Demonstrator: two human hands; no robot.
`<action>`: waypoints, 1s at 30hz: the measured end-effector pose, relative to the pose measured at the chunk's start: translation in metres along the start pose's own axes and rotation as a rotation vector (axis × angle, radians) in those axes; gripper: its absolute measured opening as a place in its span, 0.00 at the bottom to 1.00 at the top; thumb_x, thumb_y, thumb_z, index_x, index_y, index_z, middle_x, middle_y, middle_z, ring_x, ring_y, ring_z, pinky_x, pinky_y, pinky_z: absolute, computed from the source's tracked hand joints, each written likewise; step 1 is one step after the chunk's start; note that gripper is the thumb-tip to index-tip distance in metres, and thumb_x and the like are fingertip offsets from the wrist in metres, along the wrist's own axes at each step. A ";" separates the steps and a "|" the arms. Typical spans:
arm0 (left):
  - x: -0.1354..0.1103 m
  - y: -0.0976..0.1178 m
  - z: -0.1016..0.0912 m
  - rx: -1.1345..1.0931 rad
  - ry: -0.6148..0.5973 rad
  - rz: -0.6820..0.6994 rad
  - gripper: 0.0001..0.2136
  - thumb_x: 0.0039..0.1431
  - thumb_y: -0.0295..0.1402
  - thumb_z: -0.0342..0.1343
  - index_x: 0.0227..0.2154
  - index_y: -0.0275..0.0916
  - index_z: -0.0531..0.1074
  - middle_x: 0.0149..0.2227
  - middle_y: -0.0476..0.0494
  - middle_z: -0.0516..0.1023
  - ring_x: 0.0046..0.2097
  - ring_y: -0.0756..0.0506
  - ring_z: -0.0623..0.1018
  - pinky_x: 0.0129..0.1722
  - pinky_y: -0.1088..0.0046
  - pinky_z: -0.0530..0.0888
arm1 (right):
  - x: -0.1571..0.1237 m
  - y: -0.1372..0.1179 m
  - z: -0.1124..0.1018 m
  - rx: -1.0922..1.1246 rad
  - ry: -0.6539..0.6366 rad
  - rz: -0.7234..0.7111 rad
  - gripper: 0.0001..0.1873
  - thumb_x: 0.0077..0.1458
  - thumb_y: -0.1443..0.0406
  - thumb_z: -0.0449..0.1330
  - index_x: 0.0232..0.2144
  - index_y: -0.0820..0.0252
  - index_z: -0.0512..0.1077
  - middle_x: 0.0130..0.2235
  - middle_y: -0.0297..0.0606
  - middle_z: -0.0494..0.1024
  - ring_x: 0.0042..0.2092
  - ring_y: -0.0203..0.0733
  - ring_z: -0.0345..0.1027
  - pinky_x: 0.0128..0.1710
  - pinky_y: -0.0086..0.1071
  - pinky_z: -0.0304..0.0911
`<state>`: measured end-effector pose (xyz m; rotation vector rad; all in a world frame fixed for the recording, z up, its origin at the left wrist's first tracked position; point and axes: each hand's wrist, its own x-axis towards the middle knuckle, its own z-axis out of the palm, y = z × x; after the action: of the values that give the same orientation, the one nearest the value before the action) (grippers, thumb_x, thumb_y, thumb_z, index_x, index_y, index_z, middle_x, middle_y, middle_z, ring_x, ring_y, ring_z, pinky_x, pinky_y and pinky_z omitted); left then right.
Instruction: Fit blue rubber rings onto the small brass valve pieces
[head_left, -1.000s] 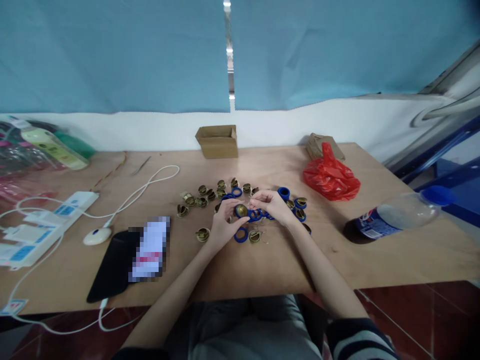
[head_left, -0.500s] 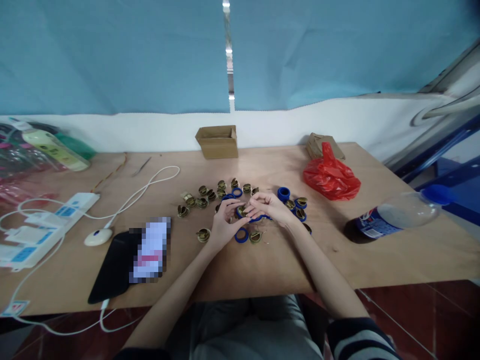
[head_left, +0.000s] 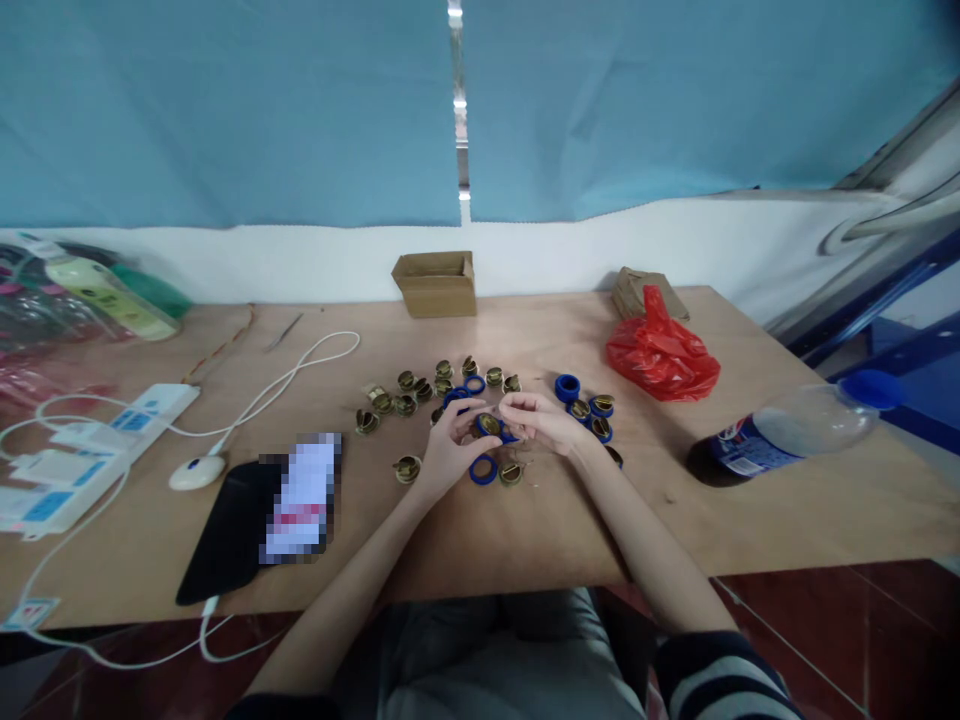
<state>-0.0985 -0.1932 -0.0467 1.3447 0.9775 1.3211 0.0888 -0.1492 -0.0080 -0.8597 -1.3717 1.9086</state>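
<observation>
My left hand (head_left: 454, 440) is curled with thumb and fingers round a brass-coloured round piece set in a blue ring (head_left: 489, 425), just above the table. Close against its right side, my right hand (head_left: 544, 422) has its fingertips pinched together; what lies between them, if anything, is too small to make out. A loose blue ring (head_left: 483, 470) and a brass-coloured round piece (head_left: 511, 473) lie just below the hands. Several more brass pieces (head_left: 406, 404) with raised flaps are spread to the left and behind. On the right, brass pieces in blue rings (head_left: 601, 428) lie by stacked blue rings (head_left: 568, 387).
A cardboard box (head_left: 436, 285) stands by the wall. To the right are a red plastic bag (head_left: 664, 350) and a cola bottle (head_left: 780, 432) on its side. Phones (head_left: 232, 530), white cables and a power strip (head_left: 97, 460) occupy the left.
My right fingers have drawn together and shifted slightly, baring more of the brass piece and its blue ring. My left hand stays nearly where it was.
</observation>
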 end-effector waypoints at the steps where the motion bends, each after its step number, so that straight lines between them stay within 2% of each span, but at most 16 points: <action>1: 0.000 0.000 0.000 -0.003 -0.004 -0.003 0.27 0.46 0.35 0.71 0.49 0.41 0.68 0.48 0.38 0.82 0.50 0.38 0.82 0.50 0.58 0.80 | 0.000 0.000 0.001 0.004 -0.005 0.008 0.23 0.46 0.49 0.72 0.29 0.60 0.71 0.21 0.24 0.66 0.21 0.27 0.53 0.21 0.24 0.49; 6: -0.001 -0.001 0.000 0.002 -0.021 -0.015 0.27 0.46 0.34 0.71 0.49 0.41 0.70 0.48 0.38 0.82 0.50 0.38 0.82 0.49 0.59 0.80 | 0.001 0.001 0.004 -0.036 -0.033 0.044 0.22 0.47 0.49 0.71 0.28 0.60 0.71 0.19 0.24 0.64 0.20 0.27 0.51 0.20 0.24 0.43; 10: -0.001 -0.003 0.000 -0.001 -0.047 -0.025 0.27 0.45 0.33 0.72 0.49 0.41 0.70 0.50 0.37 0.81 0.51 0.38 0.82 0.51 0.59 0.79 | 0.001 0.001 0.003 -0.058 -0.041 0.067 0.21 0.45 0.52 0.73 0.29 0.61 0.71 0.21 0.24 0.66 0.21 0.26 0.51 0.20 0.24 0.44; 21: -0.003 -0.005 0.000 0.036 -0.055 -0.023 0.27 0.45 0.33 0.72 0.49 0.41 0.70 0.49 0.39 0.81 0.53 0.39 0.81 0.55 0.57 0.77 | -0.001 0.000 -0.005 -0.252 -0.144 0.017 0.23 0.49 0.49 0.69 0.31 0.61 0.69 0.29 0.29 0.71 0.29 0.31 0.62 0.30 0.27 0.59; 25: -0.003 -0.009 -0.001 0.089 -0.072 0.007 0.27 0.46 0.34 0.72 0.49 0.41 0.70 0.49 0.40 0.81 0.52 0.40 0.81 0.56 0.57 0.76 | -0.001 0.003 -0.011 -0.527 -0.200 -0.130 0.17 0.56 0.53 0.65 0.32 0.60 0.69 0.29 0.29 0.69 0.29 0.33 0.59 0.30 0.27 0.56; 30: -0.003 -0.014 -0.001 0.153 -0.073 0.081 0.25 0.48 0.34 0.71 0.49 0.40 0.71 0.49 0.40 0.80 0.51 0.41 0.81 0.55 0.59 0.76 | -0.008 -0.007 -0.006 -0.929 -0.100 -0.291 0.07 0.60 0.63 0.63 0.32 0.61 0.72 0.34 0.34 0.71 0.35 0.36 0.63 0.36 0.29 0.58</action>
<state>-0.0981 -0.1931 -0.0610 1.5526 0.9993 1.2691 0.0990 -0.1502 -0.0018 -0.8925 -2.3469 1.0538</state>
